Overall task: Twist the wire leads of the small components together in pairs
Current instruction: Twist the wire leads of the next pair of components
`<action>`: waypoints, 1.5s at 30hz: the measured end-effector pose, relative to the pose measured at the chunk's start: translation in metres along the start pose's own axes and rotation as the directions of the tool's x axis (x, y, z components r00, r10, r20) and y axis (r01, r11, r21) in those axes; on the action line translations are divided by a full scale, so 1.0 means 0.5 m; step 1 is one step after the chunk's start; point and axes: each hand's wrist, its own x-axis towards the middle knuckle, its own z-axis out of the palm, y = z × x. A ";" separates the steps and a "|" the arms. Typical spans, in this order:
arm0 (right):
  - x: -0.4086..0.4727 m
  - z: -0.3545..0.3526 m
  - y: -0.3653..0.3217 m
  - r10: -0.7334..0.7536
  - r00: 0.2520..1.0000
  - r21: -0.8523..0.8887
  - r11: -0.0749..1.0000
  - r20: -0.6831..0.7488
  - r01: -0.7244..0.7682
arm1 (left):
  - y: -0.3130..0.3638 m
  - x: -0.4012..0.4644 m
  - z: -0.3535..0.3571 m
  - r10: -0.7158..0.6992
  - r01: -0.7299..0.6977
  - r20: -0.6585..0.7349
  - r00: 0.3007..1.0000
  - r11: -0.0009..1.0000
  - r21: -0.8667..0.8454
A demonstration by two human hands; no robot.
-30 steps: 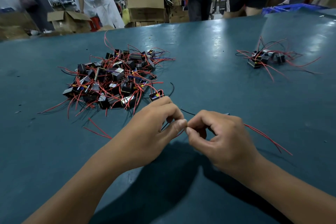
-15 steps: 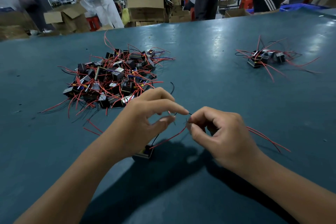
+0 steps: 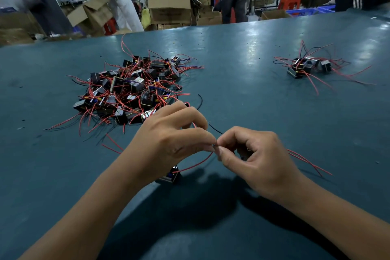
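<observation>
My left hand (image 3: pixel 171 143) and my right hand (image 3: pixel 255 158) meet fingertip to fingertip above the teal table (image 3: pixel 242 95), both pinching bare wire ends. A red lead (image 3: pixel 196 164) curves down from the pinch to a small black component (image 3: pixel 171 175) that sits under my left wrist. A black lead (image 3: pixel 215 129) sticks up behind the fingertips. Two red leads (image 3: pixel 308 161) trail out to the right from under my right hand; whatever component they belong to is hidden in the palm.
A big heap of black components with red wires (image 3: pixel 130 88) lies left of centre. A small cluster of several components (image 3: pixel 306 66) lies at the far right. Cardboard boxes (image 3: pixel 168 9) and people stand beyond the table's far edge.
My left fingers spread apart half a second ago, letting the component drop into view, and have now closed again on the wire ends against my right fingertips.
</observation>
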 end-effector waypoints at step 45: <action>0.010 -0.035 0.006 0.007 0.994 -0.135 0.991 0.105 0.007 | -0.011 -0.017 0.020 -0.487 0.553 0.261 0.833 0.749 -0.366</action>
